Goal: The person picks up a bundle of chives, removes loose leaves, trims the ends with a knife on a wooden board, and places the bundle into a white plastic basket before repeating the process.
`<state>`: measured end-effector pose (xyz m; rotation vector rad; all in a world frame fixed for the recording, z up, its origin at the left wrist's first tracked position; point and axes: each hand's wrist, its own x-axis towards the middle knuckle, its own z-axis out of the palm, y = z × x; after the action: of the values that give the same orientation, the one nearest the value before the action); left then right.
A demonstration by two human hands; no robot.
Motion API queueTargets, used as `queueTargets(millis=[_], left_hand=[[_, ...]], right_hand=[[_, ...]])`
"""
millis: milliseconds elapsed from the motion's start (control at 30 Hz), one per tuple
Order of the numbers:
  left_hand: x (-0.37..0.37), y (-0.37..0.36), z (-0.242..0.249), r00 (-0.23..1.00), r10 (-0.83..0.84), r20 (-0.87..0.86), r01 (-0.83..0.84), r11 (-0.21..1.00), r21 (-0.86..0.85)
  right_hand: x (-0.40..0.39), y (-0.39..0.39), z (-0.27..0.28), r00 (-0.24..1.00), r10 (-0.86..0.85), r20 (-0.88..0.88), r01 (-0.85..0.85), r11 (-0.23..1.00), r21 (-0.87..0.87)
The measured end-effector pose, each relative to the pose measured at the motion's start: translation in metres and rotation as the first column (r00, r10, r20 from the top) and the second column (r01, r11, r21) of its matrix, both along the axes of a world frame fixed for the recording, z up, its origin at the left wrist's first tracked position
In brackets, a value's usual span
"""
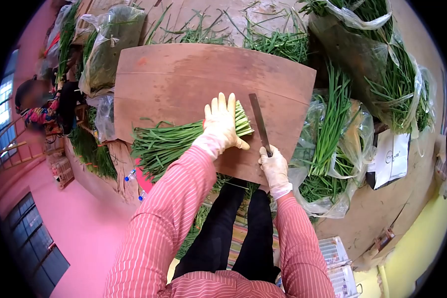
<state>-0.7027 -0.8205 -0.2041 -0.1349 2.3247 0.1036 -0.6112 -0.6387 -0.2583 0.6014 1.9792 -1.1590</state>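
A bundle of long green garlic chives (169, 144) lies across the wooden board (154, 89), its pale stem ends pointing right. My left hand (220, 121), in a cream glove, rests flat on the stems near that end with the fingers stretched out. In my gloved right hand (274, 168) is the handle of a long, dark knife (259, 118). Its blade points away from me over the board, to the right of the stem ends and apart from them. The handle is mostly hidden by my fingers.
Loose green cuttings (283, 45) lie beyond the board. Plastic bags of greens (333, 129) stand close on the right, with a larger bag (402, 64) behind. Another clear bag (107, 54) stands at the left. A person (44, 109) is at the far left. Small bottles (130, 175) lie near the board's left corner.
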Motion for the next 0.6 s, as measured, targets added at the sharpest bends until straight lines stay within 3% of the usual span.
queueTargets(millis=[67, 100, 200, 400, 467, 600], left_hand=[[-0.002, 0.006, -0.004, 1.000, -0.020, 0.003, 0.020, 0.998, -0.067], [-0.004, 0.010, -0.006, 0.999, -0.036, -0.002, 0.035, 0.989, -0.142], [-0.003, 0.014, -0.010, 0.999, -0.052, -0.008, 0.049, 0.980, -0.192], [0.009, 0.012, -0.034, 0.992, -0.027, -0.122, 0.002, 0.980, -0.201], [0.008, 0.011, -0.032, 0.992, -0.019, -0.126, -0.004, 0.984, -0.178], [0.005, 0.011, -0.027, 0.998, -0.030, -0.054, 0.021, 0.986, -0.164]], right_hand=[[0.000, 0.000, 0.004, 1.000, 0.026, 0.016, -0.027, 0.999, 0.037], [0.007, 0.000, -0.006, 0.994, 0.043, -0.102, -0.038, 0.998, 0.054], [0.011, -0.004, -0.011, 1.000, -0.030, -0.008, 0.030, 0.999, 0.037], [-0.008, -0.007, 0.017, 0.999, 0.021, 0.030, -0.024, 0.995, 0.098], [-0.009, -0.008, 0.033, 0.983, 0.102, -0.151, -0.074, 0.980, 0.184], [0.011, -0.012, 0.050, 0.923, 0.147, -0.356, -0.088, 0.980, 0.177]])
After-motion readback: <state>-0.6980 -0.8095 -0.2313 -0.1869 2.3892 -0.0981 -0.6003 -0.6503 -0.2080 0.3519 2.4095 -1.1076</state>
